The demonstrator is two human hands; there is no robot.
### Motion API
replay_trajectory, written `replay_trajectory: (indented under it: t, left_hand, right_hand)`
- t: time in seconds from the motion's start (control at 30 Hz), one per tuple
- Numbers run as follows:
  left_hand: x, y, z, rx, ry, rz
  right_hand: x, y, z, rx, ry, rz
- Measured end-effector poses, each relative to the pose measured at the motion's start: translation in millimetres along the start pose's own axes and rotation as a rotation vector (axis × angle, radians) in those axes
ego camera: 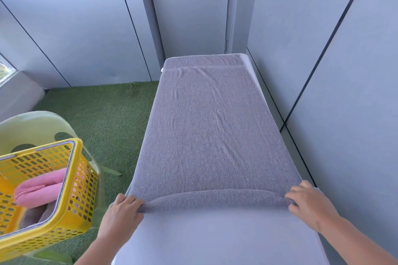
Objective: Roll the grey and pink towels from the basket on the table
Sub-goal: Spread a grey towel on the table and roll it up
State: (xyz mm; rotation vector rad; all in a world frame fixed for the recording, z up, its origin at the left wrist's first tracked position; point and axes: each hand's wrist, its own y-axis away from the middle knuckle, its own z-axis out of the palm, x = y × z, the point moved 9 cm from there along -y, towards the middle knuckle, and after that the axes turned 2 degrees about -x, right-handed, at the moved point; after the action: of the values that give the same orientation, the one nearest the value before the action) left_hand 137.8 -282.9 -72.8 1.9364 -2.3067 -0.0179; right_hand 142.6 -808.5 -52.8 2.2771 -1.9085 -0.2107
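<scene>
The grey towel (213, 131) lies flat on the table (215, 241), near edge turned into a low roll; left hand (122, 211) pinches it at 7 o'clock, right hand (310, 202) at 5 o'clock; pink towel (41, 189) is in the basket (83, 191) at 8 o'clock.

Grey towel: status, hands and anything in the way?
Gripping near corners: left hand, right hand. The grey towel lies flat on table, first turn rolled. Path clear; pink towel in basket.
</scene>
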Motion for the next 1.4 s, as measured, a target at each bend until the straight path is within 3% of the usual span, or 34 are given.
replay_trajectory:
  t: [0.23,0.4,0.63,0.83,1.07,1.27,1.4]
  left_hand:
    - [-9,6,-5,-0.018,0.053,-0.12]
    - [-17,-2,-4,0.005,0.206,-0.188]
    - [-10,-2,5,-0.076,0.112,-0.056]
    - [-10,-9,-1,0.033,0.024,0.002]
    - [-15,-9,2,-0.077,0.039,-0.12]
    - [-18,-7,-3,0.007,0.21,-0.187]
    - [-9,-4,5,-0.052,0.209,-0.114]
  right_hand:
    - [9,1,7,-0.096,-0.197,0.104]
    - [11,-2,-7,0.065,-0.318,0.163]
    - [5,1,10,0.096,-0.117,-0.018]
    - [2,-4,7,0.011,-0.058,0.001]
    - [6,-3,8,-0.116,-0.154,0.064]
    - [15,-8,2,0.165,-0.289,0.108]
    - [7,-11,20,0.026,-0.238,0.011]
